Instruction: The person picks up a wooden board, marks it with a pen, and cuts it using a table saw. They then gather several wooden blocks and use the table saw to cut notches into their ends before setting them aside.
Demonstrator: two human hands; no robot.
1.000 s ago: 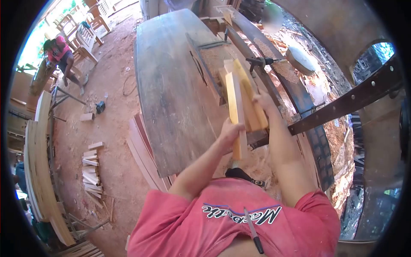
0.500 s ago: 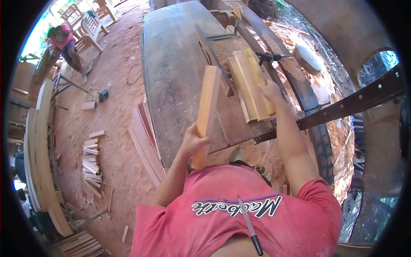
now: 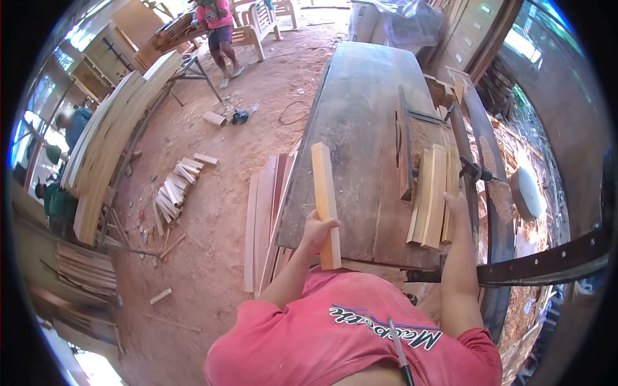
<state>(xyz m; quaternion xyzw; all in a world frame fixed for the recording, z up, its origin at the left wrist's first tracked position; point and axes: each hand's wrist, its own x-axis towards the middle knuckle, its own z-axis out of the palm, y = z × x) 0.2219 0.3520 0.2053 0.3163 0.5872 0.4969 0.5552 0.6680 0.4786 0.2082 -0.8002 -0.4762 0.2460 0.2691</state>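
Note:
My left hand (image 3: pixel 320 230) is wrapped round the lower part of a squared wooden block (image 3: pixel 326 177). The block is tilted up over the near left side of the dark work table (image 3: pixel 354 128), close to my shirt. On the table's right side, several wooden strips (image 3: pixel 430 193) lie side by side. My right hand (image 3: pixel 456 202) grips the rightmost strip (image 3: pixel 452 168) near its middle, its fingers partly hidden against the wood. Just beyond that hand is a black clamp-like fitting with a handle (image 3: pixel 475 170).
A dark metal bar (image 3: pixel 541 267) crosses at the right. Reddish boards (image 3: pixel 264 212) lean against the table's left side. Cut wood pieces (image 3: pixel 174 190) lie on the dirt floor, near a long stack of planks (image 3: pixel 119 138). A person (image 3: pixel 219 32) stands at the back by wooden chairs.
My view has swung left, so the table appears further right. The left hand still holds the block, now more upright. The person at the back has changed from bent over to standing.

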